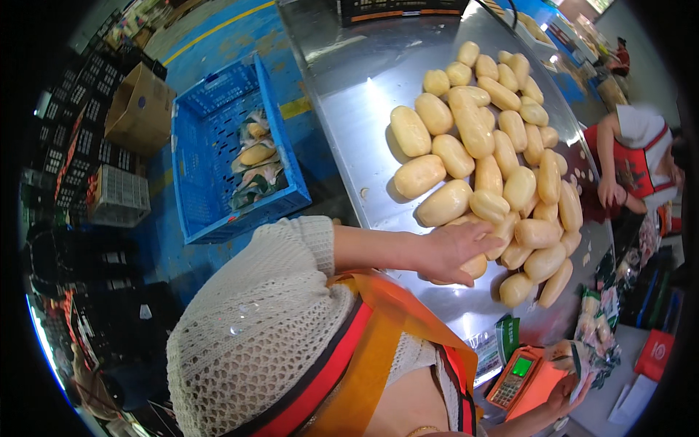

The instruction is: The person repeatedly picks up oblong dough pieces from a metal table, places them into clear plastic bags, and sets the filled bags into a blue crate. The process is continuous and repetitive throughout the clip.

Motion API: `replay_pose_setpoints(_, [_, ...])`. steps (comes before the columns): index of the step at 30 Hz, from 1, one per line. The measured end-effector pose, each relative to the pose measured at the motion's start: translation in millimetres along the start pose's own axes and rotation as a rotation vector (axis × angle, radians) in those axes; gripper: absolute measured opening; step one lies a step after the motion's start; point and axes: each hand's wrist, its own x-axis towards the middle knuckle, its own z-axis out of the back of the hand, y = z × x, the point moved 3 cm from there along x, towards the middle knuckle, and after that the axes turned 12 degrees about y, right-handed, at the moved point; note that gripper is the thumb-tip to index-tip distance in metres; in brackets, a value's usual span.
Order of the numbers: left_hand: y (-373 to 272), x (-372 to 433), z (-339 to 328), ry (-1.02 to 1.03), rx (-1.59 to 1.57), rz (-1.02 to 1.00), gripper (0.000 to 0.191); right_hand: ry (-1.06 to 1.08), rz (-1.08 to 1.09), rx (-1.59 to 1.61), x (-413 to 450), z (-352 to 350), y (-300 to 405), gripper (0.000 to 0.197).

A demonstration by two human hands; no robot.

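Observation:
My left hand (456, 251) reaches across to a pile of pale yellow, peeled oblong pieces, which look like lotus root segments (431, 180). Its fingers and thumb spread over one segment (474, 266) at the pile's near side; whether they grip it cannot be made out. At the lower right my right hand (565, 390) holds a clear and green plastic bag (581, 360) with a pale piece showing in it. Close by that hand is an orange weighing scale (510, 377) with a lit green display. A flat printed green bag (499, 338) lies between scale and pile.
The steel table (349, 98) carries the pile. A blue plastic crate (188, 164) with several bagged pieces stands left of it. Filled bags (595, 319) lie at the right, near a co-worker's hands (609, 191). A cardboard box (142, 112) and black crates (76, 136) stand farther left.

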Motion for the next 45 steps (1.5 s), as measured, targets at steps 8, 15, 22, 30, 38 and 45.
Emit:
replay_pose_setpoints(8, [-35.6,-2.2,55.3,-0.161,0.121,-0.316,0.121,0.578,0.071,-0.003,-140.6,-261.2,-1.8,0.057])
replay_pose_setpoints(15, [5.5,-90.3,135.4,-0.573,0.067,-0.226,0.082,1.138,0.082,0.041,-218.0,-442.3,-11.3,0.077])
replay_pose_setpoints(22, [31.2,-228.3,260.0,-0.881,-0.202,0.303,0.023,1.515,-0.962,0.771,-298.6,-598.8,-11.9,0.040])
replay_pose_setpoints(30, [64.1,-418.2,325.7,-1.384,0.177,0.545,0.030,1.663,-0.730,0.252,-357.7,-623.7,-40.0,0.038])
replay_pose_setpoints(38, [219.5,-513.3,346.3,-1.268,0.191,0.972,0.039,1.610,-0.825,0.065,-368.6,-626.7,-78.7,0.031])
replay_pose_setpoints(45, [320.3,-489.8,328.6,-1.180,0.093,0.943,0.042,1.615,-0.793,-0.036,-380.6,-631.5,-74.1,0.030])
